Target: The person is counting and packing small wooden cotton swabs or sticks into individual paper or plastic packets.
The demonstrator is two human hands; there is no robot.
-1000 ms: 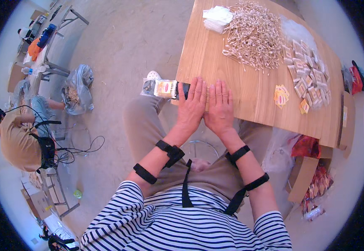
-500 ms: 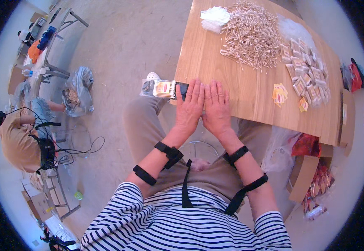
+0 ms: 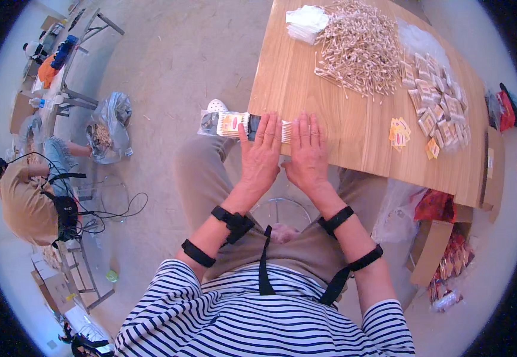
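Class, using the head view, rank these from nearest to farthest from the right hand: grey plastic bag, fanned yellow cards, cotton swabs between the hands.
1. Cotton swabs: between left hand and right hand.
2. Fanned yellow cards: right, on the table.
3. Grey plastic bag: far left, off the table.

I see a light wood-grain table (image 3: 353, 134) with a big loose heap of cotton swabs (image 3: 362, 50) toward its far side. Just left of the heap I make out a stack of thin white pouches (image 3: 306, 25); to its right, a rumpled pile of clear plastic film (image 3: 422, 38). Filled swab packets (image 3: 440, 104) spread nearer me, beside fanned yellow-and-white cards (image 3: 398, 132). By the near left corner I see a short, partly covered row of swabs (image 3: 286, 131) and a flat black piece (image 3: 255, 127).
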